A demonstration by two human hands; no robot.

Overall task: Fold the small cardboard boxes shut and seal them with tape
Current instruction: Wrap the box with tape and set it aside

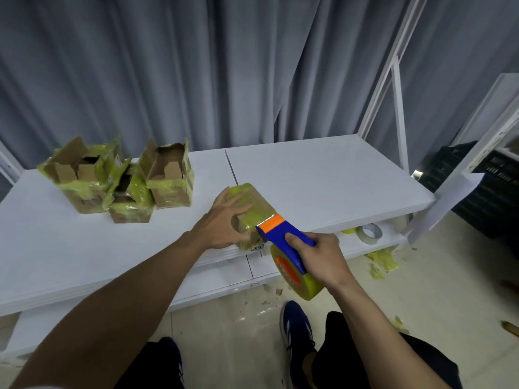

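A small cardboard box (254, 204), closed and wrapped in yellowish tape, sits at the front edge of the white table (323, 175). My left hand (222, 223) grips its left side, fingers curled over the top. My right hand (320, 255) grips the blue handle of a tape dispenser (283, 234). Its orange head rests on the box's near right corner. The yellow tape roll hangs below my right hand. Three more boxes with open flaps and torn yellow tape stand at the back left: one (81, 178), one (130, 200) and one (170, 175).
A lower shelf (387, 240) under the table's right end holds a tape roll (369, 233). Scraps of yellow tape (383, 261) and cardboard bits litter the tiled floor. A white rack frame (398, 80) and grey curtains stand behind. My shoes (295, 329) are near the table's front.
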